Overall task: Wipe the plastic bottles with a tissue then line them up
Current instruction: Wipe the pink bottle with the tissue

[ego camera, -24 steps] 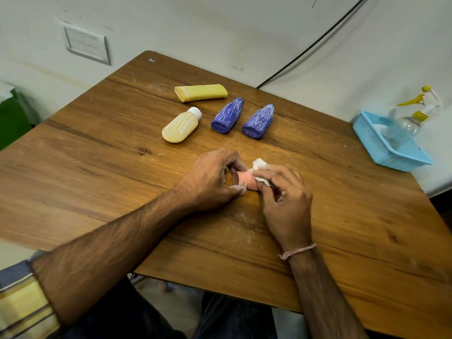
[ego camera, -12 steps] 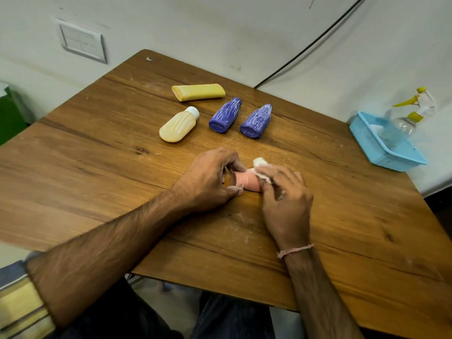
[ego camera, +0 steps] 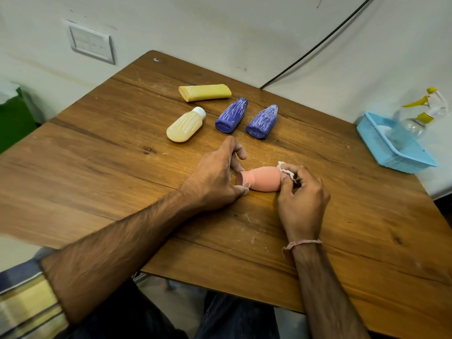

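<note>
- At the centre of the frame, a pink bottle (ego camera: 265, 179) lay on its side on the wooden bench (ego camera: 97, 155), with its narrow neck end toward the left and its wider base toward the right.
- The left hand (ego camera: 215, 177) was clamped on the neck end, with the thumb and fingers curled around it.
- The right hand (ego camera: 303, 199) pinched a crumpled white tissue (ego camera: 285, 168) between thumb and fingertips and held it against the base end of the pink bottle. A pink thread band (ego camera: 302, 243) circled that wrist.
- Above the hands in the frame, four more bottles lay on their sides, well apart from the pink one.
- A cream bottle (ego camera: 184, 127) with a white cap lay at the left of that group.
- To its right, the left purple bottle (ego camera: 231, 118) and the right purple bottle (ego camera: 262, 121) lay near each other without touching, bases toward the camera.
- A yellow bottle (ego camera: 205, 92) lay crosswise above them, nearer the wall.
- At the right edge, a light blue basket (ego camera: 396, 152) sat beside the bench. A clear spray bottle (ego camera: 415, 118) with yellow fittings was at the basket, though I could not tell whether it was inside or behind.
- At the upper left, a white wall switch (ego camera: 91, 42) was mounted on the wall, and a black cable (ego camera: 318, 45) ran down the wall at the upper right.
</note>
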A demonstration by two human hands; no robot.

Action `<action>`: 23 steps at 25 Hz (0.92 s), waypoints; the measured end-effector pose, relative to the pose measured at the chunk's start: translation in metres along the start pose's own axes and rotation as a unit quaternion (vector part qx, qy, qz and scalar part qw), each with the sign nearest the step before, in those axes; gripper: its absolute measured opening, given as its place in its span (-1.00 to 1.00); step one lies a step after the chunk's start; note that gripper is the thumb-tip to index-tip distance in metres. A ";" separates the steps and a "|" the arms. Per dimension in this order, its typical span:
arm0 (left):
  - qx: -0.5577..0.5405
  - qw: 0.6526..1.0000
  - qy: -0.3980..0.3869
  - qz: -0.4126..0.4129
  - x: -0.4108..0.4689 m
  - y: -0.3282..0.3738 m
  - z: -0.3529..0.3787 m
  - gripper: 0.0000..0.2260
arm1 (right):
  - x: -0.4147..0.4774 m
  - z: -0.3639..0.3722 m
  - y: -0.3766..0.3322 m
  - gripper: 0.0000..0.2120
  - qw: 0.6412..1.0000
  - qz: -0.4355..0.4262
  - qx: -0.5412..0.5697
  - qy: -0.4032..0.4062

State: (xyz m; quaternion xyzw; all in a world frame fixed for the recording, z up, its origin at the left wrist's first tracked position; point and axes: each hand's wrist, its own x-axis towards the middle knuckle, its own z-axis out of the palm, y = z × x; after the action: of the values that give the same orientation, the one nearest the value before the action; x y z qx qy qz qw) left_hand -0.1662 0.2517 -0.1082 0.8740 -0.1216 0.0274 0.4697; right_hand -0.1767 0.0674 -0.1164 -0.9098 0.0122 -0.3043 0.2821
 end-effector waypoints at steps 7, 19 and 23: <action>-0.018 1.000 0.007 -0.002 -0.001 0.000 -0.001 -0.42 | -0.014 0.007 -0.015 -0.70 0.967 -0.219 0.048 -0.121; -0.019 1.000 0.015 -0.018 0.000 -0.003 0.002 -0.40 | -0.010 0.005 -0.010 -0.70 0.976 -0.186 0.055 -0.098; -0.014 0.999 0.016 -0.026 0.000 -0.003 0.001 -0.43 | -0.001 0.001 -0.005 -0.70 0.999 -0.013 -0.001 -0.040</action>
State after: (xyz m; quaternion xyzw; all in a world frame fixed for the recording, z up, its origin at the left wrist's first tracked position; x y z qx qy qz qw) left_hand -0.1654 0.2524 -0.1107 0.8697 -0.0912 0.0276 0.4842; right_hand -0.1780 0.0725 -0.1150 -0.9218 -0.0102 -0.2709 0.2773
